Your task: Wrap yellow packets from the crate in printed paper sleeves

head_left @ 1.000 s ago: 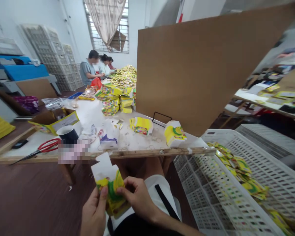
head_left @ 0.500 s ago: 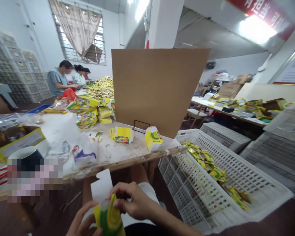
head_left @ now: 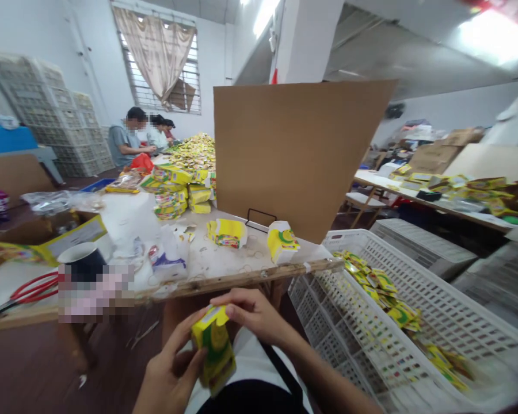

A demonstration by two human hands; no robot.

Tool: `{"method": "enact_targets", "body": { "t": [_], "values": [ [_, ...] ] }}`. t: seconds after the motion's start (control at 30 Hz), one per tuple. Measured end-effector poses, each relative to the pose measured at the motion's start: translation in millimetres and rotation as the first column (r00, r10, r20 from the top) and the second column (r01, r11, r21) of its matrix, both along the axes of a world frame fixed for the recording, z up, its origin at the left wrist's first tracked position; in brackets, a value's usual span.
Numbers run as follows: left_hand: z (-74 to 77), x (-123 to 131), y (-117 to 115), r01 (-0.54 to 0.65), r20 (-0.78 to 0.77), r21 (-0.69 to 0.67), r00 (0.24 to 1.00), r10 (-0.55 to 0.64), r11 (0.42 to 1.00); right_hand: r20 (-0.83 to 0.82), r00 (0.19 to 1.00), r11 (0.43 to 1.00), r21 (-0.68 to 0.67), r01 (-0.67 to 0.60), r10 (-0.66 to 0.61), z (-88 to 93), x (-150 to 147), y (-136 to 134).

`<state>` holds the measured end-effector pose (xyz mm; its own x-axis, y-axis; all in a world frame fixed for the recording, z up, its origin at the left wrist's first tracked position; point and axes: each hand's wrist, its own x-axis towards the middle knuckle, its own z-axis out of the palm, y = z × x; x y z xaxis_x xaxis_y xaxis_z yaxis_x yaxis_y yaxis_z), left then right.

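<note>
Above my lap I hold a small yellow and green carton (head_left: 216,345), tilted, with its top flap folded down. My left hand (head_left: 179,356) grips the carton around its left side, fingers behind and thumb in front. At the carton's top right edge, my right hand (head_left: 252,313) is closed, with the thumb and fingers pinching the flap. On the table (head_left: 224,282) ahead lie a yellow carton bundle (head_left: 227,233) and an upright yellow and white carton stack (head_left: 282,242), both apart from my hands.
A white plastic crate (head_left: 414,287) with yellow packets (head_left: 384,287) stands at my right. A cardboard sheet (head_left: 293,155) rises behind the table edge. A dark mug (head_left: 84,261) and red-handled scissors (head_left: 34,287) lie left. Several people (head_left: 127,138) sit beyond a packet heap (head_left: 194,150).
The carton's white flap, upright before, is now folded over, and the top looks closed. Both hands and carton have come up slightly. The view has turned a little to the left.
</note>
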<state>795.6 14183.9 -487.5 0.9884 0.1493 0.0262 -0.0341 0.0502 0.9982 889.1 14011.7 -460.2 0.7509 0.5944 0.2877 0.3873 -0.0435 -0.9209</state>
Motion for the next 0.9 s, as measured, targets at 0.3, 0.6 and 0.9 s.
{"method": "enact_targets", "body": {
  "t": [0.3,0.6,0.9],
  "values": [
    [5.6,8.4,5.4,0.169,-0.009,-0.086,0.985,-0.17,0.982,0.03,0.998,0.963,-0.262,0.058,-0.052,-7.4,3.0,16.6],
    [3.7,5.7,3.4,0.088,-0.024,-0.064,0.996,-0.09,0.994,-0.128,0.99,0.997,0.034,0.067,-0.062,-12.8,-3.4,21.7],
    [-20.9,15.0,19.0,-0.037,0.053,0.209,0.998,0.027,0.977,0.649,0.188,0.076,-0.197,0.977,-0.738,35.3,88.4,-141.1]
  ]
}}
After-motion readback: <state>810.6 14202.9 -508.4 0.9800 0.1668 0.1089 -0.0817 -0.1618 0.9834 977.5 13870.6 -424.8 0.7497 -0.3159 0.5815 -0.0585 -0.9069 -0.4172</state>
